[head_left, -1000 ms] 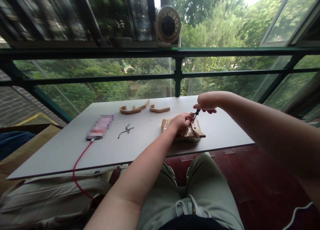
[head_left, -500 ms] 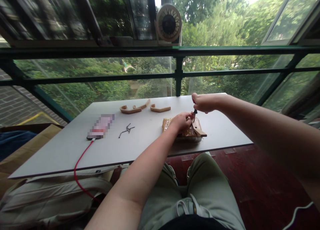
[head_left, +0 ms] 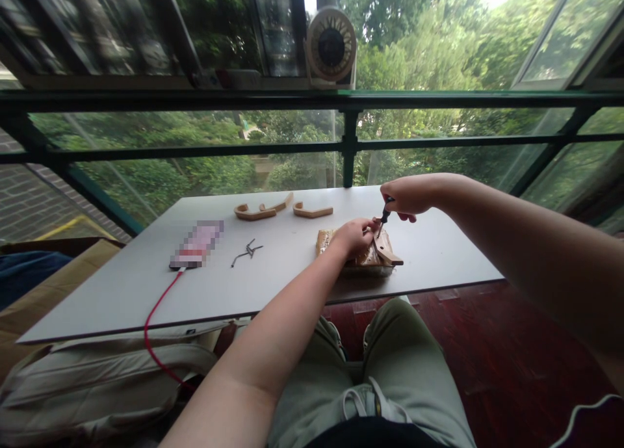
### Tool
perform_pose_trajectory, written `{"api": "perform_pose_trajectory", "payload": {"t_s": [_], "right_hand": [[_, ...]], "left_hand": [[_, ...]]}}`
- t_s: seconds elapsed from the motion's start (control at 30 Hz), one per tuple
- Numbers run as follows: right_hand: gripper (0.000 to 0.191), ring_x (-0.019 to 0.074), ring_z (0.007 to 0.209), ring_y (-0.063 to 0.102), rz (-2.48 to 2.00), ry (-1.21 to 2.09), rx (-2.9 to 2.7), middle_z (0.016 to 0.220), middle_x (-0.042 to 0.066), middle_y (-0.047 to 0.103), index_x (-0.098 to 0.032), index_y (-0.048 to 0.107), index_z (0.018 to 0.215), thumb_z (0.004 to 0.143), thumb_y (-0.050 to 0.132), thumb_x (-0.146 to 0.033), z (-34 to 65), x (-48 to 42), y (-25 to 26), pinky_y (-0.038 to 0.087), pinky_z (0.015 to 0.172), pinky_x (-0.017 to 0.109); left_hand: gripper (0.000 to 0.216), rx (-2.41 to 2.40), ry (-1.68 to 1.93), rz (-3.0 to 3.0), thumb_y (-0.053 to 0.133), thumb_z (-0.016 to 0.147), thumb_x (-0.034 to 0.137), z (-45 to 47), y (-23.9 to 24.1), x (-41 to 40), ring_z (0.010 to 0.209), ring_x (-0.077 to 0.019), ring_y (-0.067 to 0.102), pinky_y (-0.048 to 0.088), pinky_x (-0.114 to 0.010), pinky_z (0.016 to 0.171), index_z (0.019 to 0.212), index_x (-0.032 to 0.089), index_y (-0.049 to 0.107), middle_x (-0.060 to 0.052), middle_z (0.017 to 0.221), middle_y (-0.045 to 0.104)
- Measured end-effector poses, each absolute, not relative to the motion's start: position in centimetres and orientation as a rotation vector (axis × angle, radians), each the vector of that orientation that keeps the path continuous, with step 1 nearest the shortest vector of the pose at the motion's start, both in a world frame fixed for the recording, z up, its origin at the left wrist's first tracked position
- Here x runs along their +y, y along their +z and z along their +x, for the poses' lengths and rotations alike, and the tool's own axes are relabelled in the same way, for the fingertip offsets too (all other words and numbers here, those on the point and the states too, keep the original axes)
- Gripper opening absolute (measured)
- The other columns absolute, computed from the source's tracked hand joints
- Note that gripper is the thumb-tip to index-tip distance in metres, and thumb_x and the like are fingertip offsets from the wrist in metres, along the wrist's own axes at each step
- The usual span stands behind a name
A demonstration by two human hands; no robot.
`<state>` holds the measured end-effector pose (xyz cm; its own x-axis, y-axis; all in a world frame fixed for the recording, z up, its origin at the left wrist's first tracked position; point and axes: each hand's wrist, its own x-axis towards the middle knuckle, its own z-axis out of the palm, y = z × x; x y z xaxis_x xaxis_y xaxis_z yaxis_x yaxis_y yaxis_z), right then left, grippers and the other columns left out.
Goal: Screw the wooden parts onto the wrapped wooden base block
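Partway, we judge: our dark-handled driver (head_left: 385, 215) meets the wooden piece (head_left: 389, 255).
That piece lies on the wrapped block (head_left: 322, 242), right on the bench (head_left: 287, 279). Our right hand (head_left: 408, 197) has the driver in its grip; our left hand (head_left: 353, 237) sits by the wood's far end, its grip unclear to us. Three curved pieces (head_left: 312, 212) lie farther left, apart; metal rods (head_left: 249, 251) and phone (head_left: 199, 243), well left, obstruct nothing.

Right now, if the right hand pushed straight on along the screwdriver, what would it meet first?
Most likely the light wooden piece over the shiny brown bundle: the screwdriver in the right hand slants down at it. Depth is unclear; the tip may already touch.
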<state>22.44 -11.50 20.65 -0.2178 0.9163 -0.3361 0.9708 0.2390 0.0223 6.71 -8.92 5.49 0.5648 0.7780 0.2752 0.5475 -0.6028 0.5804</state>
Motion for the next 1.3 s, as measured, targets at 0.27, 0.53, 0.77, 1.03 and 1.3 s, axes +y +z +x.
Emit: {"api": "perform_pose_trajectory", "payload": {"t_s": [0.27,0.53,0.77,1.03,1.3], "right_hand": [[0.035,0.0181,0.057,0.061,1.753,-0.272,2.158,0.062,0.007,0.068,-0.010,0.063,0.092,0.092,0.041,-0.038,21.9,-11.7,20.9,0.040,0.067,0.033],[0.042,0.0197,0.055,0.060,1.777,-0.163,2.107,0.058,0.009,0.065,-0.010,0.065,0.093,0.092,0.040,-0.043,20.4,-12.6,21.1,0.041,0.066,0.035],[0.054,0.0195,0.050,0.058,1.828,-0.085,2.073,0.053,0.009,0.063,-0.010,0.068,0.088,0.092,0.035,-0.053,20.8,-12.5,20.8,0.042,0.063,0.035],[0.067,0.0210,0.050,0.058,1.891,-0.087,2.036,0.051,0.012,0.061,-0.011,0.069,0.075,0.091,0.029,-0.061,21.8,-11.8,19.7,0.042,0.063,0.036],[0.056,0.0196,0.048,0.058,2.001,-0.001,2.034,0.055,0.011,0.063,-0.010,0.069,0.086,0.093,0.030,-0.050,21.8,-12.4,19.7,0.041,0.058,0.032]], "left_hand": [[0.030,1.095,0.722,2.349,0.049,0.085,0.031,6.8,5.8,-9.3,0.099,-0.0177,0.063,0.045,-0.026,0.092,0.108,0.025,0.067,-0.002,0.115,0.068],[0.029,1.114,0.711,2.323,0.050,0.084,0.030,6.7,6.0,-9.4,0.098,-0.0182,0.063,0.046,-0.026,0.093,0.108,0.025,0.067,-0.002,0.113,0.069],[0.029,1.078,0.745,2.341,0.050,0.085,0.032,6.7,5.8,-9.2,0.098,-0.0179,0.063,0.045,-0.026,0.094,0.107,0.025,0.067,-0.001,0.114,0.068],[0.029,1.094,0.744,2.355,0.050,0.084,0.032,6.8,5.6,-9.1,0.096,-0.0177,0.064,0.046,-0.026,0.091,0.106,0.026,0.067,-0.001,0.111,0.069],[0.028,1.083,0.764,2.369,0.050,0.084,0.032,6.9,5.1,-8.8,0.096,-0.0175,0.064,0.046,-0.026,0.091,0.106,0.027,0.067,-0.001,0.110,0.070]]}}
